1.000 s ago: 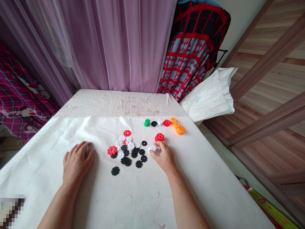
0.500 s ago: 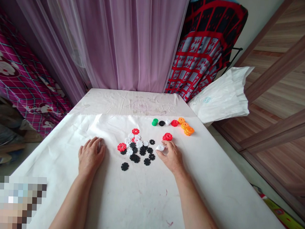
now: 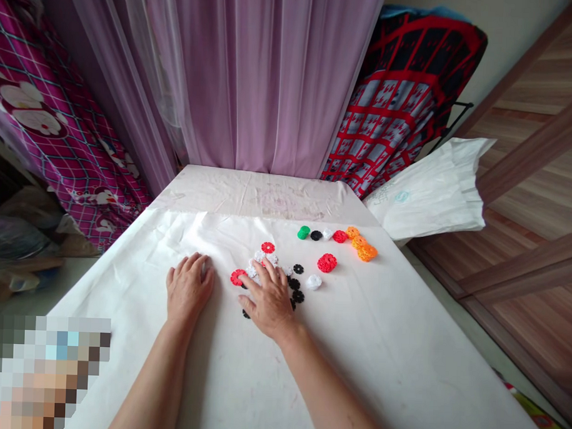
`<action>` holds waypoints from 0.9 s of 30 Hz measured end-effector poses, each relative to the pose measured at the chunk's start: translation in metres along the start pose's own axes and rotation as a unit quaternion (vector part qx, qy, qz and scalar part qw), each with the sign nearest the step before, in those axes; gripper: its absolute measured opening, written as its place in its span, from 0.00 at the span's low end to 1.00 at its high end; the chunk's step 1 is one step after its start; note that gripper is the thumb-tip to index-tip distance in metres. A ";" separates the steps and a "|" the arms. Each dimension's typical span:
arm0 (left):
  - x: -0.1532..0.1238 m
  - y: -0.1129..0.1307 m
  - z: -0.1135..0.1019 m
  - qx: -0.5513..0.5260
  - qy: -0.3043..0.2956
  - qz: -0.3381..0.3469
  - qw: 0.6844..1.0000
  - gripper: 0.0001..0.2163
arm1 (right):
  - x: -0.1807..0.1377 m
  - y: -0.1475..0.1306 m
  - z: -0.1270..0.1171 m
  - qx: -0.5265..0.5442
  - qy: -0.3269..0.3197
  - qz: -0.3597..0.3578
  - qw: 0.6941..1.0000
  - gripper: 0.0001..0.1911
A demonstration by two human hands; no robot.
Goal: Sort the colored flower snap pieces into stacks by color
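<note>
My right hand (image 3: 270,304) is over a loose pile of flower-shaped plastic discs, fingers spread and nothing visibly gripped. It covers part of the pile, so I cannot tell which pieces it touches. White discs (image 3: 257,257) and red discs (image 3: 267,247) show past its fingertips, with black discs (image 3: 298,296) along its right side. My left hand (image 3: 188,286) lies palm down on the white cloth, left of the pile, fingers stretched out. To the right of the pile sit a small white stack of discs (image 3: 314,282) and a red stack of discs (image 3: 327,262).
Farther back runs a row of stacked discs: green (image 3: 303,232), black (image 3: 316,235), white (image 3: 327,233), red (image 3: 339,236) and orange (image 3: 363,247). A white bag (image 3: 432,188) leans at the table's right edge. Purple curtains (image 3: 272,82) hang behind the white-covered table (image 3: 242,388).
My right hand has let go of the white stack, leaving it on the table, and moved left over the pile with fingers spreading. The view has shifted slightly; my left hand stays put.
</note>
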State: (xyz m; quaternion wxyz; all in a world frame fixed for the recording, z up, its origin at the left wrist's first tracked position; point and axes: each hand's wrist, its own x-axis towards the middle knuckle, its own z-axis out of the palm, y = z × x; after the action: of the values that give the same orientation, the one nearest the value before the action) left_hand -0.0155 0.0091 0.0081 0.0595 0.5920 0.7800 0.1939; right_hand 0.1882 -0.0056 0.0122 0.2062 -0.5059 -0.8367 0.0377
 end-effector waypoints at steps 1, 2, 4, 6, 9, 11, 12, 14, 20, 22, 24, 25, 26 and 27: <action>0.000 0.000 0.000 -0.001 0.001 -0.001 1.000 0.22 | 0.000 0.004 -0.001 -0.001 0.007 0.026 1.000 0.20; 0.000 0.000 0.001 -0.002 0.001 -0.002 1.000 0.22 | 0.000 0.008 -0.002 -0.005 0.013 0.051 0.999 0.20; 0.000 0.000 0.002 -0.006 0.002 -0.005 1.000 0.21 | 0.000 0.015 -0.004 -0.010 0.012 0.067 0.998 0.17; 0.000 0.000 0.001 -0.009 0.005 -0.006 1.000 0.21 | -0.004 0.019 -0.006 -0.013 0.005 0.043 0.999 0.15; 0.000 0.001 0.001 -0.009 0.010 -0.005 1.000 0.20 | -0.023 0.021 -0.008 -0.025 0.017 0.025 0.999 0.13; 0.000 0.001 0.001 -0.008 0.008 -0.004 1.000 0.21 | -0.040 0.022 -0.010 -0.036 0.033 0.038 0.998 0.14; 0.000 0.002 0.001 -0.009 0.008 -0.004 1.000 0.21 | -0.048 0.024 -0.011 -0.040 0.039 0.044 0.998 0.14; 0.000 0.001 0.001 -0.011 0.010 -0.004 1.000 0.20 | -0.060 0.026 -0.013 -0.036 0.047 0.048 0.997 0.13; 0.000 0.001 0.001 -0.009 0.013 -0.003 1.000 0.21 | -0.039 0.018 -0.019 -0.005 0.044 0.056 0.997 0.06; 0.000 0.001 0.000 -0.004 0.009 -0.004 1.000 0.21 | -0.021 0.011 -0.017 -0.009 0.023 0.076 0.997 0.02; 0.000 0.001 0.000 -0.001 0.002 -0.002 1.000 0.21 | -0.007 0.004 -0.014 -0.013 0.001 0.095 0.995 0.03; 0.000 0.001 -0.001 -0.001 0.001 0.000 1.000 0.21 | -0.001 0.001 -0.011 -0.015 -0.007 0.099 0.995 0.05; 0.001 0.001 -0.001 -0.001 0.003 0.002 1.000 0.21 | 0.002 -0.001 -0.008 -0.017 -0.014 0.100 0.995 0.06; 0.001 0.001 0.000 -0.003 0.006 0.004 1.000 0.21 | 0.004 -0.003 -0.006 -0.017 -0.018 0.099 0.995 0.06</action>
State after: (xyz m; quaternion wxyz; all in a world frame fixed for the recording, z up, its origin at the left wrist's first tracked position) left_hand -0.0153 0.0098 0.0087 0.0553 0.5936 0.7775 0.2000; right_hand 0.1865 -0.0039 0.0192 0.1779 -0.5890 -0.7866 0.0527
